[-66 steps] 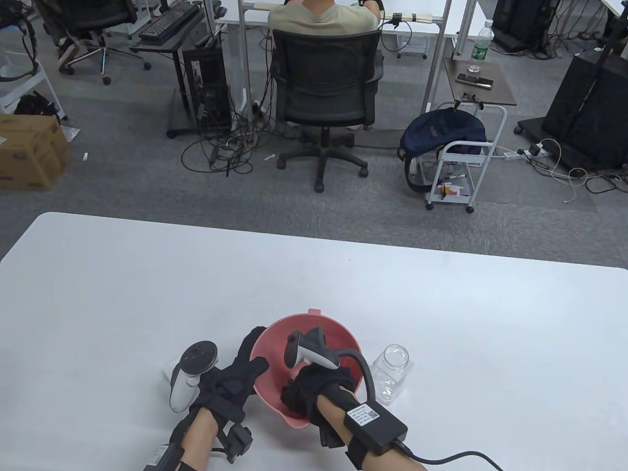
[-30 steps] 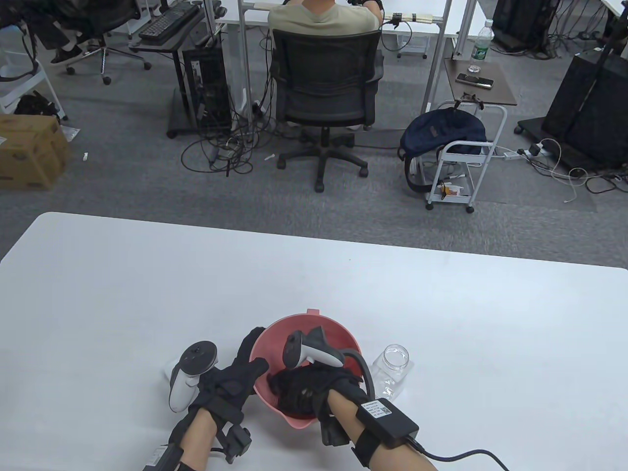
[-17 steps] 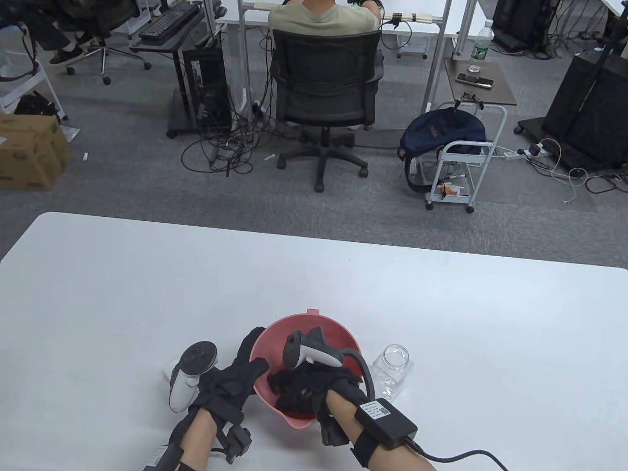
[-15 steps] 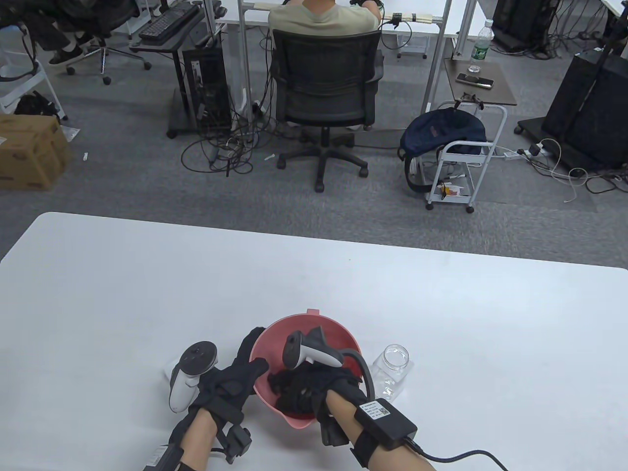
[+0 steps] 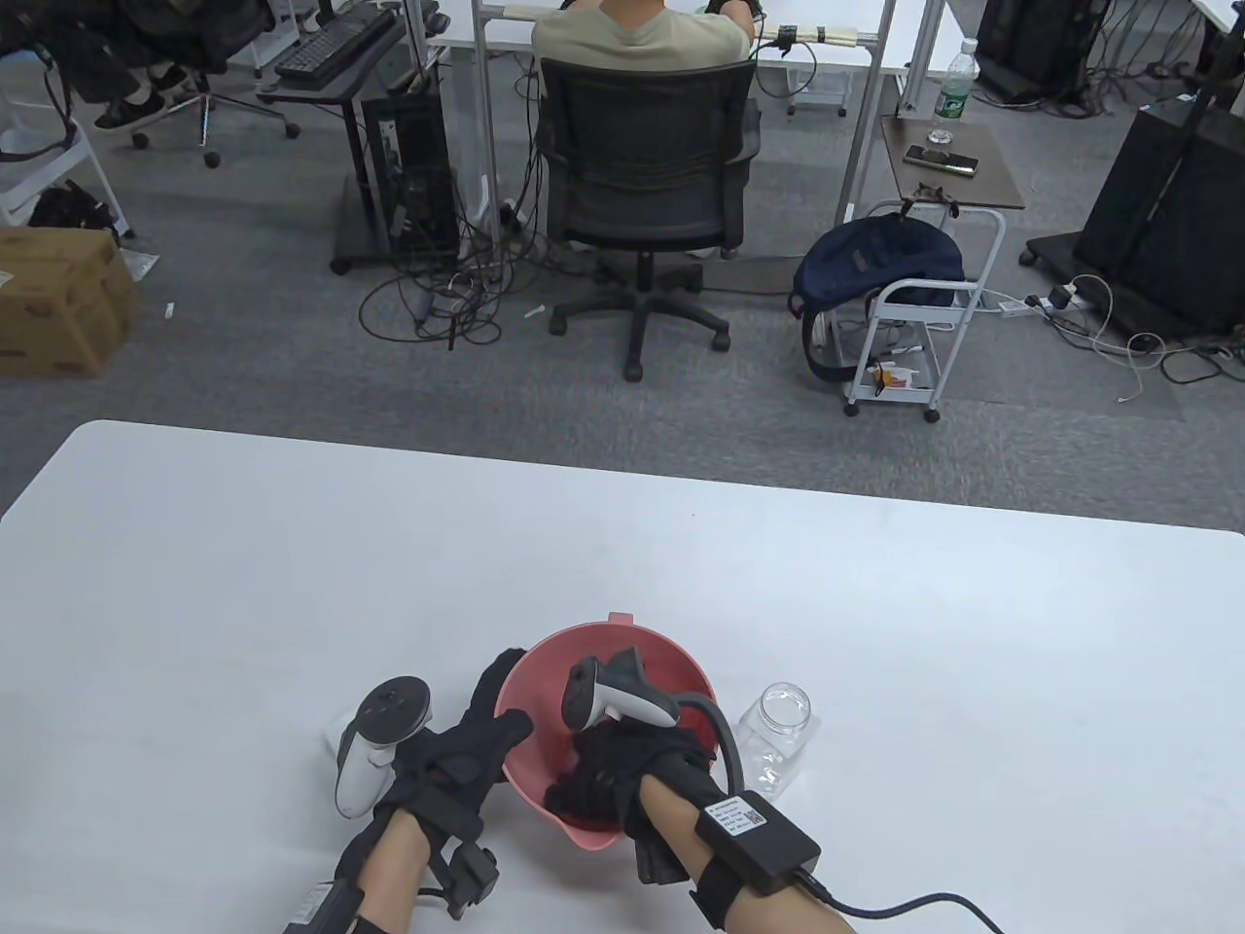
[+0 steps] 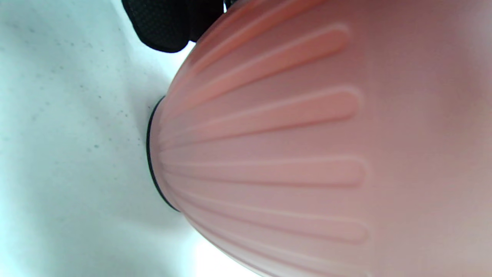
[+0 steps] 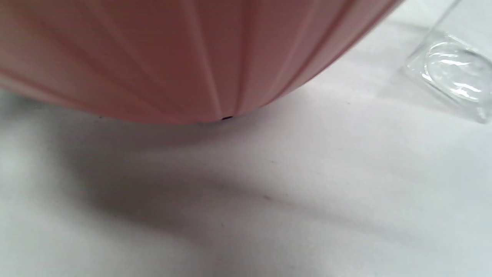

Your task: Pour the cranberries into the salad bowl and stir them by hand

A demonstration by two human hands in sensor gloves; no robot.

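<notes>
Pink ribbed salad bowl [image 5: 671, 671], left hand [image 5: 457, 759] gripping its rim, right hand [image 5: 613, 773] inside, grip unclear

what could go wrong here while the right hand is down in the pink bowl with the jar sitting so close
1. The right hand is down inside the pink bowl; its forearm passes just beside the open glass jar, so a wide stirring sweep might knock the jar over.
2. The bowl stands on a narrow base. Only the left hand on its rim steadies it, so a hard push could tip or slide it.
3. Cranberries are hidden; some may flick out.
</notes>
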